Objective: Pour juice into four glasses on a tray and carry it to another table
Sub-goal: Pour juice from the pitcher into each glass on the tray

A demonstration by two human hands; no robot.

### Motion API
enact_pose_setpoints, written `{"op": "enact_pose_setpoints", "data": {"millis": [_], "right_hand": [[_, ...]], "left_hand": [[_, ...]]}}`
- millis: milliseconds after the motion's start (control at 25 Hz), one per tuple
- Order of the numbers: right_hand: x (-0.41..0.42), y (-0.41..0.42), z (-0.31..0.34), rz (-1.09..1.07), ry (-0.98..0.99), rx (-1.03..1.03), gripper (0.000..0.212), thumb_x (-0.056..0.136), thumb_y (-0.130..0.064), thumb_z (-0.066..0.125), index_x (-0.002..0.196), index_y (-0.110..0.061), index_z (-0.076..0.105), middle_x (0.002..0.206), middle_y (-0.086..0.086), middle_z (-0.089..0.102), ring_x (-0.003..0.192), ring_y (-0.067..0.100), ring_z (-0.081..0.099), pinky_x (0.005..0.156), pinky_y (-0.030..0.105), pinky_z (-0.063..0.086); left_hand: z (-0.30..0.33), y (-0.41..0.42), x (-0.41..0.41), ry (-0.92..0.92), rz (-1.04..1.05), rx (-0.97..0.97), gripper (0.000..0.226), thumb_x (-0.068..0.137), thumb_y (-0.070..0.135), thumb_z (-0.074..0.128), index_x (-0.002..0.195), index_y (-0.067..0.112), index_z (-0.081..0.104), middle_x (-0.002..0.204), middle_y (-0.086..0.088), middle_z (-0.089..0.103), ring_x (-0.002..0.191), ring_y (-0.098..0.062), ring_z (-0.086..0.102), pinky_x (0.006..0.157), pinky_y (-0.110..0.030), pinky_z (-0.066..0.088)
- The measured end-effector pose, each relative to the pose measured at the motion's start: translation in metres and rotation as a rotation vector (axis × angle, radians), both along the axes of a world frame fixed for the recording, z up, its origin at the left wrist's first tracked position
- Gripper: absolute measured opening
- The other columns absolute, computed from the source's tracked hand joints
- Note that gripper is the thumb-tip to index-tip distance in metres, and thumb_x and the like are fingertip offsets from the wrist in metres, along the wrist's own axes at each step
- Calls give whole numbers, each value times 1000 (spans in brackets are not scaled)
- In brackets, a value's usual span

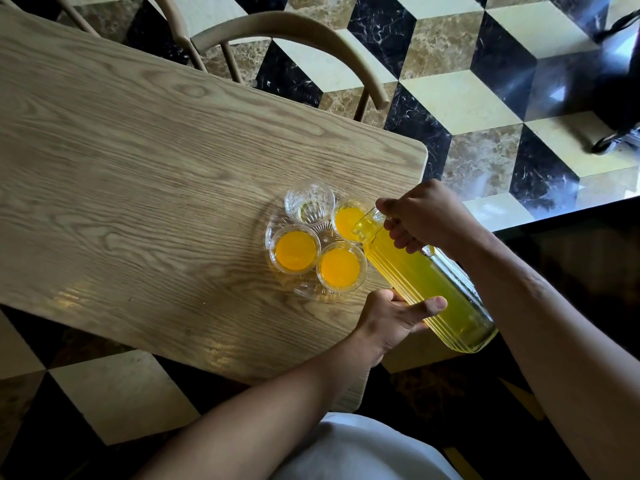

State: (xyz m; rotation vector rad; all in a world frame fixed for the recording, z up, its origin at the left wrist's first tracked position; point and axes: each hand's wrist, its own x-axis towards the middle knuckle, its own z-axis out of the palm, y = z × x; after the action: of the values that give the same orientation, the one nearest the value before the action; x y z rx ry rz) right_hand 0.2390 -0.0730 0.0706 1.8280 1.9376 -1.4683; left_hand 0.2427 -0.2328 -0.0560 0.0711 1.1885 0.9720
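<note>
A clear glass tray (pixel 304 292) rests near the right end of the wooden table (pixel 145 174) and carries several glasses. Two glasses (pixel 295 250) (pixel 341 266) at the near side hold orange juice. The far glass (pixel 309 202) is empty. A ribbed clear jug (pixel 426 282) of yellow juice is tilted with its spout over the right-hand glass (pixel 346 220), which holds juice. My right hand (pixel 429 216) grips the jug at its handle near the top. My left hand (pixel 394 317) supports the jug's body from below.
A curved wooden chair back (pixel 294 32) stands beyond the table's far edge. The floor (pixel 485 98) has a black, cream and brown cube pattern. A dark object with cables (pixel 620 98) sits at the right edge. The table corner lies just right of the tray.
</note>
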Motion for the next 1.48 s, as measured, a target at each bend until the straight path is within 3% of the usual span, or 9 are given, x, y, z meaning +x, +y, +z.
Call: {"op": "enact_pose_setpoints", "data": {"millis": [280,480,720,840,920,1000,1160,1280,1480], "right_hand": [[-1,1,1,4,-2,2,45,99,-35,66,75,2,73,62,13,71,47,21,67,49,30,59],[1,1,2,2,13,15,45,99,-36,67,74,1,73,61,12,72,47,21,69,51,32,62],[16,-3,0,-74,93,13,47,97,-35,69,70,2,72,55,9,70,47,23,66,48,30,54],[23,-6,2,-131,144,8,46,96,-35,71,65,-1,71,51,7,66,43,21,63,43,27,50],[24,-7,4,-151,177,7,45,95,-35,73,63,-3,70,51,7,66,43,21,62,43,27,50],[23,-7,6,-156,198,14,44,94,-35,74,61,-5,70,51,7,66,44,22,62,43,28,50],[13,-8,11,-122,219,32,46,92,-36,74,61,-3,72,52,7,68,46,22,64,46,28,51],[2,-9,15,-81,224,52,46,94,-35,73,64,0,72,53,9,69,45,22,64,46,29,52],[-21,-12,20,-35,234,56,45,96,-30,71,70,7,70,54,11,67,44,22,62,44,27,51]], "left_hand": [[2,2,1,19,4,9,56,73,28,98,79,20,43,67,7,43,91,-19,67,85,-40,68],[2,2,0,40,3,14,65,54,44,100,76,21,42,63,10,39,86,-16,64,82,-37,68],[-1,2,-3,173,-57,-44,95,28,75,98,86,18,48,51,18,41,77,-13,53,98,-57,62],[3,2,-3,211,-85,-45,104,28,79,95,99,15,54,63,11,44,79,-13,49,92,-40,64],[8,0,-5,279,-138,-14,90,39,74,96,97,19,55,62,13,46,65,-5,46,67,-21,51],[10,0,-8,317,-155,15,69,57,61,97,91,21,52,54,15,43,54,-2,38,54,-18,39],[14,-1,-15,280,-100,19,59,70,42,99,93,17,50,64,7,41,65,-14,36,64,-36,35],[16,-3,-24,282,-82,23,60,69,45,98,95,17,52,65,7,42,61,-9,37,60,-30,36],[18,-4,-39,297,-26,13,63,63,52,98,93,19,54,62,11,43,64,-11,39,69,-36,42]]}}
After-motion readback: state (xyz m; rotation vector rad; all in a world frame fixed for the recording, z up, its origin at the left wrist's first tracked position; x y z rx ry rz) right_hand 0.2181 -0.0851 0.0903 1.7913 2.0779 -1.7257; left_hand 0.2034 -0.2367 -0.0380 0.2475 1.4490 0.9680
